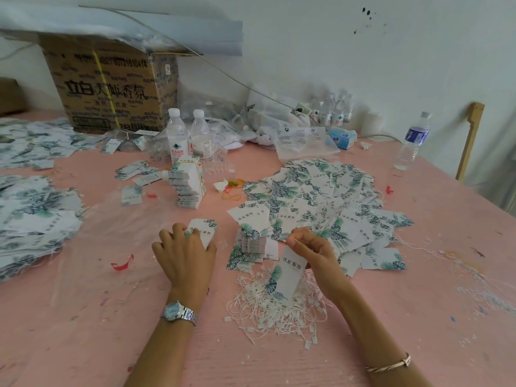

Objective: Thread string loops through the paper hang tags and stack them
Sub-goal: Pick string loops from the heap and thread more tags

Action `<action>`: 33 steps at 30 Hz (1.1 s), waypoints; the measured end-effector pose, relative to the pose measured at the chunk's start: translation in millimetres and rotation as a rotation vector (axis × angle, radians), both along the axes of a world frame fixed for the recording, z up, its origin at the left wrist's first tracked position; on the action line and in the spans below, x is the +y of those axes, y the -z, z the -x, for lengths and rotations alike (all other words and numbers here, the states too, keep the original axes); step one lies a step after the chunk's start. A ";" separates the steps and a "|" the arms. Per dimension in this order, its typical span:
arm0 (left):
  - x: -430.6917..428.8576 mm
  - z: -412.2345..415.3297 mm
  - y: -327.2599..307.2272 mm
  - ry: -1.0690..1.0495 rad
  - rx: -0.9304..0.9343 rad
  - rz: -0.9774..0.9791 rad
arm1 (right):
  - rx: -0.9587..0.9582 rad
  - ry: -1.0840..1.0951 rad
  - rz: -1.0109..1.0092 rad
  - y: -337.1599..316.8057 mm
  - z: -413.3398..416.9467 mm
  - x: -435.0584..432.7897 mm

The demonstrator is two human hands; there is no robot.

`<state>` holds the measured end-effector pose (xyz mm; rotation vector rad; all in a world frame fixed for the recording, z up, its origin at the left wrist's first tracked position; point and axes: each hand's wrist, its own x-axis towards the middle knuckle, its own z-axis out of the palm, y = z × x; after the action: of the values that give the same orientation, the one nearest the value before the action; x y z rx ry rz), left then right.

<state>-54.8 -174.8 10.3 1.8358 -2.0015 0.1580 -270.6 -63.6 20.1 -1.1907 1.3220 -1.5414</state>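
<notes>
My left hand (185, 251) rests palm down on a small stack of leaf-printed paper hang tags (205, 229) on the pink table, fingers curled over its near edge. My right hand (310, 248) pinches one hang tag (286, 277) that hangs down over a heap of white string loops (268, 308). A thin white string end shows at my right fingertips. A short stack of tags (252, 243) stands between my hands. A wide loose pile of tags (321, 202) spreads behind my right hand.
A banded tall stack of tags (188, 185) stands mid-table, with two water bottles (187, 135) behind it. Heaps of tags (33, 216) fill the left side. A cardboard box (111, 88) stands at the back left, another bottle (413, 141) at the right edge.
</notes>
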 end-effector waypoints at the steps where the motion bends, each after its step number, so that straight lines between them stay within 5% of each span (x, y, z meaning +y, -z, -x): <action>1: 0.1 -0.5 -0.4 0.000 0.000 0.001 | 0.000 0.004 -0.003 -0.2 -0.3 0.0; 10: 0.9 2.7 -0.7 0.057 0.154 0.099 | -0.013 0.025 -0.005 -0.6 -1.0 0.1; 22: 2.1 3.0 -1.0 0.141 0.390 0.604 | 0.002 0.032 0.001 0.7 -1.2 0.7; 28: 19.1 19.2 -4.8 0.408 0.437 0.937 | 0.000 0.058 0.002 -1.4 -2.4 0.2; 33: 39.8 40.5 1.0 0.655 0.442 0.958 | -0.014 0.055 0.007 -1.3 -2.8 0.8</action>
<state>-95.3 -134.9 9.3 0.5352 -1.6445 0.3853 -267.8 -62.8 21.4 -1.1541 1.3518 -1.5919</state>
